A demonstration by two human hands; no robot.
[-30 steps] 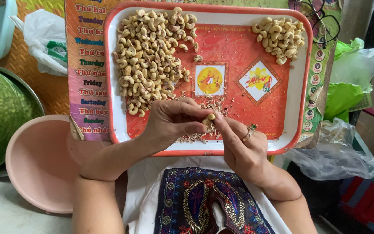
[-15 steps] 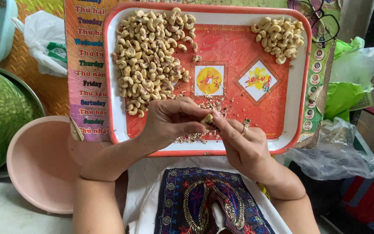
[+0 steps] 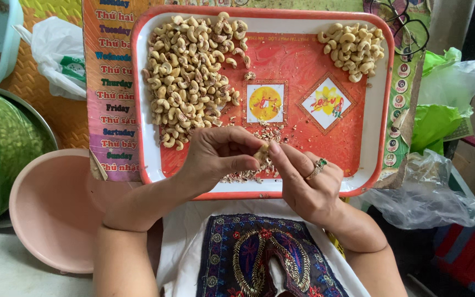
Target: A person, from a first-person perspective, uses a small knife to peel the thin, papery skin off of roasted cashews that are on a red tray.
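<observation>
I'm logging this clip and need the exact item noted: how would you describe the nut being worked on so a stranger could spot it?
Start at the big red tray with a white rim, on the person's lap. Over its near edge the left hand and right hand meet. The single cashew is pinched between their fingertips, alone in the air, unlike the large pile and small pile lying on the tray.
</observation>
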